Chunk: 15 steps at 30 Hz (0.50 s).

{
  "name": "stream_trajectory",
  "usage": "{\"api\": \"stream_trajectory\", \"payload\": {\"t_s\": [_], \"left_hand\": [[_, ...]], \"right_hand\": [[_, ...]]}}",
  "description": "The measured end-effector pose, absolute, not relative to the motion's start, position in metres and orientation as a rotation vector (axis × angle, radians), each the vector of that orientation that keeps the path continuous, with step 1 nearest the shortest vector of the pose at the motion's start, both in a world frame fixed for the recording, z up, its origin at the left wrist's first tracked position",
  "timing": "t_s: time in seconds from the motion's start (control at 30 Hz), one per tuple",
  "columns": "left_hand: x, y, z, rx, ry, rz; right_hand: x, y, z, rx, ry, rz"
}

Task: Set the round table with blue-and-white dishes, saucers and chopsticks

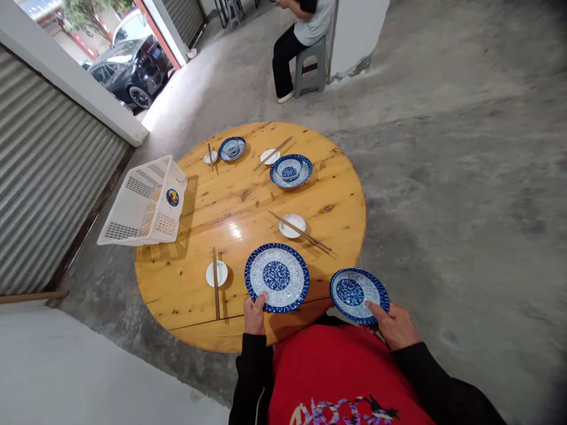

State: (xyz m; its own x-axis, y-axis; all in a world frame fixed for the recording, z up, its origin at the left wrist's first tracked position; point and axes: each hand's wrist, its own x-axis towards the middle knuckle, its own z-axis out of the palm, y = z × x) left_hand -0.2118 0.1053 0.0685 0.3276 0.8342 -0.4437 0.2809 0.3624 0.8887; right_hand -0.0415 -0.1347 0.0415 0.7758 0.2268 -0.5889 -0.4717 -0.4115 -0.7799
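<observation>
My left hand (pixel 255 316) grips the near rim of a blue-and-white plate (pixel 277 277), thumb on top, over the near part of the round wooden table (pixel 239 203). Off the table's right front edge, my right hand (pixel 396 324) holds a second blue-and-white plate (pixel 354 295) by its right rim. Left of the first plate, a pair of chopsticks (pixel 215 289) lies across a small white dish (pixel 222 274). Just beyond that plate is another white dish (pixel 292 223) with chopsticks (pixel 305 234) resting over it.
On the table's far side, patterned bowls sit on two blue-and-white plates (pixel 308 171), beside white dishes (pixel 270 155) with chopsticks. A white plastic basket (pixel 162 224) stands at the left edge. A person (pixel 305 35) sits on a grey stool (pixel 311 68) farther back, near a pillar.
</observation>
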Motion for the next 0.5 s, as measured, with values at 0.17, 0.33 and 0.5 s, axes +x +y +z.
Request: {"api": "stream_trajectory", "payload": {"t_s": [0.17, 0.33, 0.5], "left_hand": [[-0.204, 0.108, 0.074, 1.308, 1.176, 0.466], [-0.181, 0.102, 0.09, 1.345, 1.13, 0.473], [-0.13, 0.084, 0.109, 1.334, 1.096, 0.511]], "right_hand": [[-0.043, -0.143, 0.051, -1.84, 0.256, 0.802], [-0.029, -0.153, 0.051, -1.736, 0.386, 0.841], [0.021, -0.167, 0.045, -1.702, 0.415, 0.768]]}}
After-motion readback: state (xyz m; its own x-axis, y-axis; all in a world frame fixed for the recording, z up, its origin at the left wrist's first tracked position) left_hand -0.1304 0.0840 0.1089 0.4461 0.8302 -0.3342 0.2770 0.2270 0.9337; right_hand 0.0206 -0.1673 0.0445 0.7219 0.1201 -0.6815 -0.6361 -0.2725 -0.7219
